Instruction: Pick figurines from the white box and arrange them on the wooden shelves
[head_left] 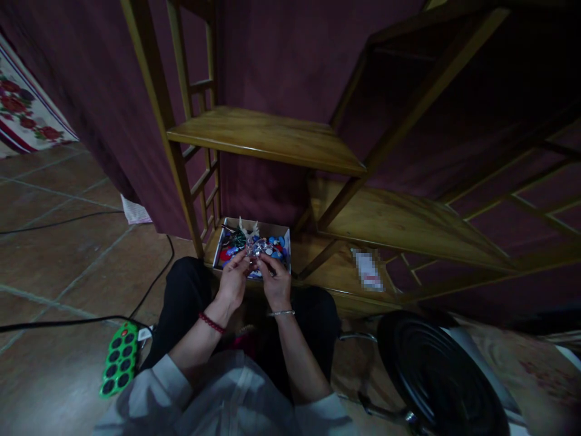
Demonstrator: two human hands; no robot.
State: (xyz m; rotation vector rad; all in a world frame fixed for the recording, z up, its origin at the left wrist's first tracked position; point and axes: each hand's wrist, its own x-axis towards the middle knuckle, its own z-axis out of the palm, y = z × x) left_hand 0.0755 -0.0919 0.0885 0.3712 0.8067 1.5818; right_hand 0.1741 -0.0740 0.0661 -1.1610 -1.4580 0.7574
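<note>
Between both hands I hold a small, clear, shiny ornament (257, 247) that looks like glass or crystal; its exact shape is too small to tell. My left hand (234, 280) pinches its left side, with a dark red beaded bracelet at the wrist. Fingers of my right hand (276, 280) close on its right side, and a silver bangle circles that wrist. Just beyond and below the fingers, a shallow white box (285, 234) sits on the lowest shelf. Colourful small items fill it, among them a pale antler-like piece (249, 229) and dark green strands.
A wooden shelf unit (267, 138) rises in front, its middle board above the box. To the right lies a blurred white packet (367, 269) on the bottom shelf. A round black stool (438, 375) stands at right. Left, a green power strip (120, 360) and black cables lie on the tiles.
</note>
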